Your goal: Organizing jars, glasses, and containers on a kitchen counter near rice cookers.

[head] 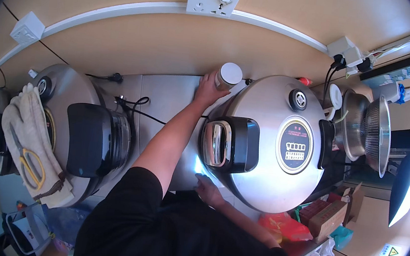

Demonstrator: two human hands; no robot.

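Observation:
My left hand (209, 89) is wrapped around a jar with a white lid (231, 73), at the back of the metal counter (166, 99) near the wall. To the right of the jar sits a large stainless-steel electric cooker (271, 109) with a round label on its lid and a black latch handle (241, 145). Low by the counter's front edge, my right hand (210, 191) is loosely bent with no object visible in it. Whether its fingertips touch the counter I cannot tell.
Another cooker (69, 89) stands left, with an oven mitt (27, 123) and yellow-handled scissors (31, 169) on it. Black power cords (142, 111) cross the counter. At right are a metal colander (376, 136), a red plastic bag (285, 226) and cardboard boxes (327, 219). A wall socket (214, 0) is above.

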